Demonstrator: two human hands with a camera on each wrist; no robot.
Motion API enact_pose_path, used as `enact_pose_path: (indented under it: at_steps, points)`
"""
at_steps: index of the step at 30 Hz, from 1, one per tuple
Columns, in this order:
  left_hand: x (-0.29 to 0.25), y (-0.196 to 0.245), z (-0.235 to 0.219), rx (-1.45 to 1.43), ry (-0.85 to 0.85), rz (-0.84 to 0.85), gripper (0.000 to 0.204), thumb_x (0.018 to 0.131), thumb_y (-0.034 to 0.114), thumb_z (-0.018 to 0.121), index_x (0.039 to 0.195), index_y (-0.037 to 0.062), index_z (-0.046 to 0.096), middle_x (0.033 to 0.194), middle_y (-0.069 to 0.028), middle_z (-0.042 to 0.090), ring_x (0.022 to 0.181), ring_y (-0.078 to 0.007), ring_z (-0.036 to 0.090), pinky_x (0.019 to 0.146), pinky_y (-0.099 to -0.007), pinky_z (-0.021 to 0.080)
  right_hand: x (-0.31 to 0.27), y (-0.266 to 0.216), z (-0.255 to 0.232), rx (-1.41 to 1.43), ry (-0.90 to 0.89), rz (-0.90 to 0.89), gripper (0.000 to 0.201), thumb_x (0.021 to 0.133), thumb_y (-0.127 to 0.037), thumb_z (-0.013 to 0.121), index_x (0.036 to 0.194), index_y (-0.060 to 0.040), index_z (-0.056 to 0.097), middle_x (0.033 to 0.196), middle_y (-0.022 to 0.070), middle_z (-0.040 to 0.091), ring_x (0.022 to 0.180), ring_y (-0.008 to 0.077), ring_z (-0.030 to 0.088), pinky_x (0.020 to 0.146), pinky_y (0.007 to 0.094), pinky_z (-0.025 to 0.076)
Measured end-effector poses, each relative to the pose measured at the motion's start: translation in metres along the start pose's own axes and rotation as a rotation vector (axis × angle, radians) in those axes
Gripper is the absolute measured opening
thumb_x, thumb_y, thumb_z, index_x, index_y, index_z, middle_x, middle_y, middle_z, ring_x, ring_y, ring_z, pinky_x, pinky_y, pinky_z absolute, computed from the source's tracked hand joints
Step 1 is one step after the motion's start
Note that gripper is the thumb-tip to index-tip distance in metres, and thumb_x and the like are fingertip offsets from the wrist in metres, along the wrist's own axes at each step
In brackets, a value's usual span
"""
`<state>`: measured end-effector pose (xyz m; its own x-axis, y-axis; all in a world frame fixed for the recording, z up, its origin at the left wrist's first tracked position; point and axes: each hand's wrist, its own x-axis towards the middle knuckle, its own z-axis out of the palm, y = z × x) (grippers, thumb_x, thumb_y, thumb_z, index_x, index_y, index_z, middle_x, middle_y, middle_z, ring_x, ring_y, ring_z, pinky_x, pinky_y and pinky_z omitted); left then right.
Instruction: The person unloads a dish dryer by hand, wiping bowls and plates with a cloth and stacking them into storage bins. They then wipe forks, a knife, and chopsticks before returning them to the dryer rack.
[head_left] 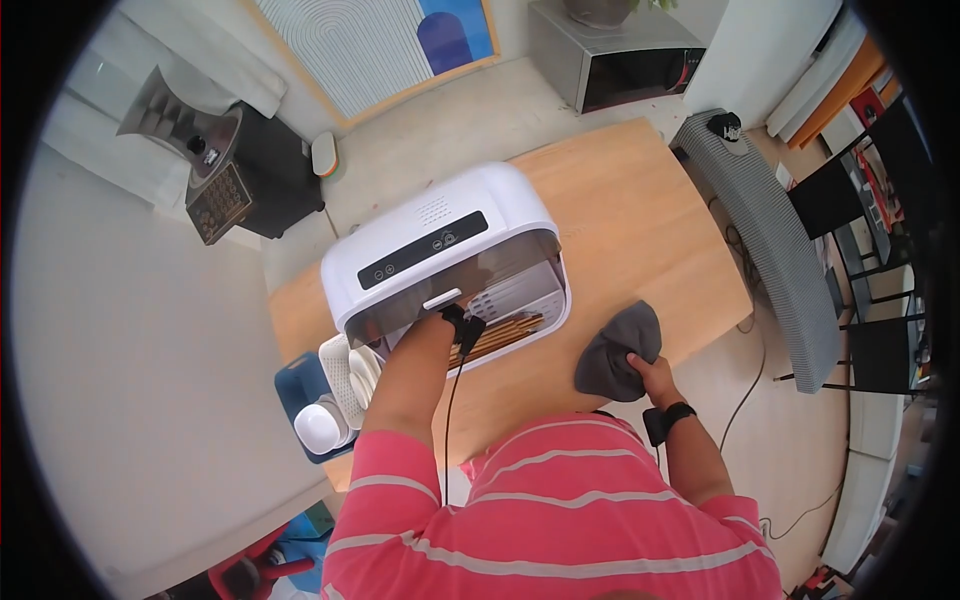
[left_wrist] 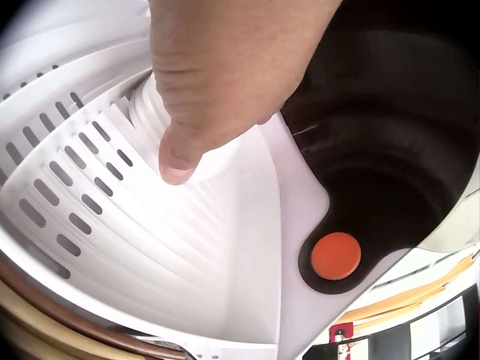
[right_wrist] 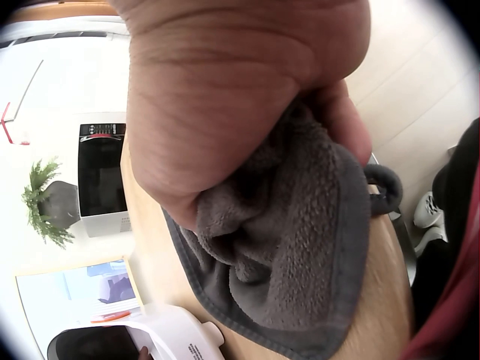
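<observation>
In the head view my left hand reaches under the raised smoky lid of a white countertop dish cabinet (head_left: 430,215), mostly hidden there. The left wrist view shows that left hand (left_wrist: 225,75) over the slotted white rack (left_wrist: 172,247), its thumb against a stack of white round dishes (left_wrist: 146,109); the other fingers are out of sight behind it. Out to the right, above the table's front edge, my right hand (head_left: 655,378) grips a bunched dark grey towel (head_left: 615,350). In the right wrist view the towel (right_wrist: 300,240) bulges out below thumb and fingers, its hanging loop showing.
Wooden chopsticks (head_left: 500,335) lie along the cabinet's front. Left of it, a blue bin (head_left: 290,385) holds white bowls (head_left: 320,428) and a white perforated basket (head_left: 338,370). The wooden table (head_left: 640,220) extends right, beside a grey covered bench (head_left: 760,240). A cable hangs from my left wrist.
</observation>
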<state>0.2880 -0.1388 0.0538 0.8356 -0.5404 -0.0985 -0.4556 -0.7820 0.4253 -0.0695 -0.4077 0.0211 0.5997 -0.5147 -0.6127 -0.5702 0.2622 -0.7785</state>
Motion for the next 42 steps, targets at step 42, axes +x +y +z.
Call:
enact_pose_path:
  at_steps: [42]
  points:
    - [-0.345,-0.095,-0.115,-0.656,0.881,-0.829,0.033,0.088,0.016,0.057,0.116,-0.0007,0.063,0.102,-0.0201,0.071,0.089,-0.0332,0.071,0.072,-0.0461,0.057,-0.012,-0.063,0.010,-0.221,-0.547,0.046,0.055,0.089,-0.017,0.072,0.138,0.0043,0.057,0.126,0.0141,0.068,0.112,0.0269,0.067,0.096,0.0369,0.053]
